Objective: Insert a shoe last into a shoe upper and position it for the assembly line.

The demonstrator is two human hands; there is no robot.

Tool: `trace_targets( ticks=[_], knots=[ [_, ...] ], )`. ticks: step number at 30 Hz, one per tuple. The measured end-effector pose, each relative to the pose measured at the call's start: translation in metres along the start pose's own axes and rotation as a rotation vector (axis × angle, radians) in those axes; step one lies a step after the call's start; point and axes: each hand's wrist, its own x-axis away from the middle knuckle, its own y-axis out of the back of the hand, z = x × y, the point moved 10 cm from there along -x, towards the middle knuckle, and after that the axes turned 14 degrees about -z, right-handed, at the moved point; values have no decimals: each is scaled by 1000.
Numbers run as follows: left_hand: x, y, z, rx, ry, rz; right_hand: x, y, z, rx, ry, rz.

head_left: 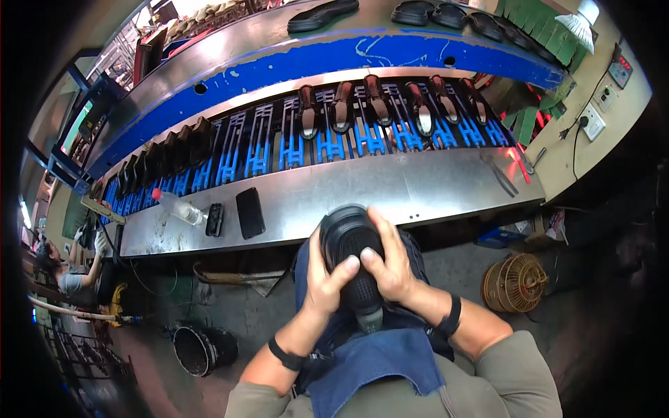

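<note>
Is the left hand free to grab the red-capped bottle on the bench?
Probably not: the left hand is gripping a black shoe sole, though the way over the bench to the bottle looks open.

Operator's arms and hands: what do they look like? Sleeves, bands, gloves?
Left hand and right hand: both bare, no gloves. Each arm wears a dark band: left band, right band. Left sleeve and right sleeve are short, loose, plain grey-green. No cables on either arm; fine band details are too small to make out.
</note>
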Motion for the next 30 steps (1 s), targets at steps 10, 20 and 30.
trace_targets(
  ticks=[10,20,30],
  knots=[
    [28,34,94,624,675,-253,83,60,-32,31,-299,352],
    [28,-32,120,-545,-339,632,39,122,-144,-94,-728,-191],
    [-263,147,118,-173,254,-327,-213,-128,-311,116,-684,356]
  ],
)
